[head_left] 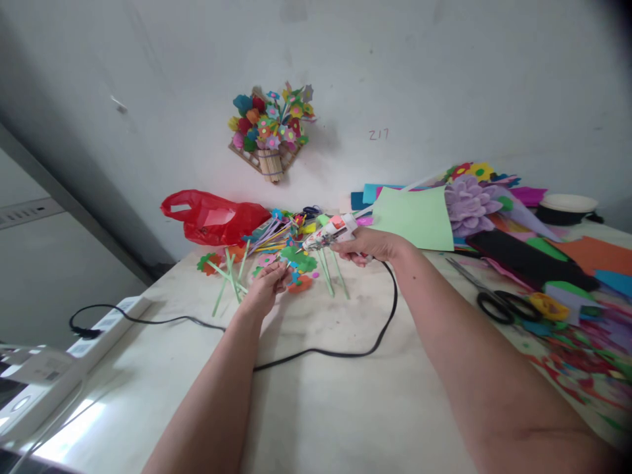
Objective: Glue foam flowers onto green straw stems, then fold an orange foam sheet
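Note:
My right hand is wrapped round the handle of a white hot glue gun, its nozzle pointing left and down. Close to that nozzle, the fingers of my left hand are pinched together. What they hold is too small to make out. A scalloped green paper flower shows just beyond my left fingertips, with small blue pieces in front of it. Pale green paper strips lie left of my left hand, and more strips lie below the glue gun.
A black cord loops across the table. At the left is a power strip. A red plastic bag and colored sticks are at the back. On the right lie scissors, green paper and scraps. A flower decoration hangs on the wall.

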Tool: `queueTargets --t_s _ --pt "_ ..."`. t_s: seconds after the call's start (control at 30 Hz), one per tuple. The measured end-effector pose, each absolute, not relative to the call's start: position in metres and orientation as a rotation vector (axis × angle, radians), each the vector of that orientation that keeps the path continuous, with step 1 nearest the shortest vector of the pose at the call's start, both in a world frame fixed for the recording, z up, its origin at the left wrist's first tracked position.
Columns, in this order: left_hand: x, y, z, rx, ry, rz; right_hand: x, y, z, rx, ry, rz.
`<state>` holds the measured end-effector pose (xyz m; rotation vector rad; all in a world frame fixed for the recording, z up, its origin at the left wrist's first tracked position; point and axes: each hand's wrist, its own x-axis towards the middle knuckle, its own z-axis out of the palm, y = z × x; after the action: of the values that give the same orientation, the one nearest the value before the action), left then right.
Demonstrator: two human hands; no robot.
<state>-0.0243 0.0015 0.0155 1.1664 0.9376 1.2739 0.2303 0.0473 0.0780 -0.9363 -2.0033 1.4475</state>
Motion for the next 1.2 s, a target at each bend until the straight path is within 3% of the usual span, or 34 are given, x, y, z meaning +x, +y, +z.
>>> queueTargets --t_s 1.2 --pt "-0.0271 0.0031 0.0123 1.153 0.897 1.318 0.2316 0.0467 0.0806 -1.017 -2.027 1.4"
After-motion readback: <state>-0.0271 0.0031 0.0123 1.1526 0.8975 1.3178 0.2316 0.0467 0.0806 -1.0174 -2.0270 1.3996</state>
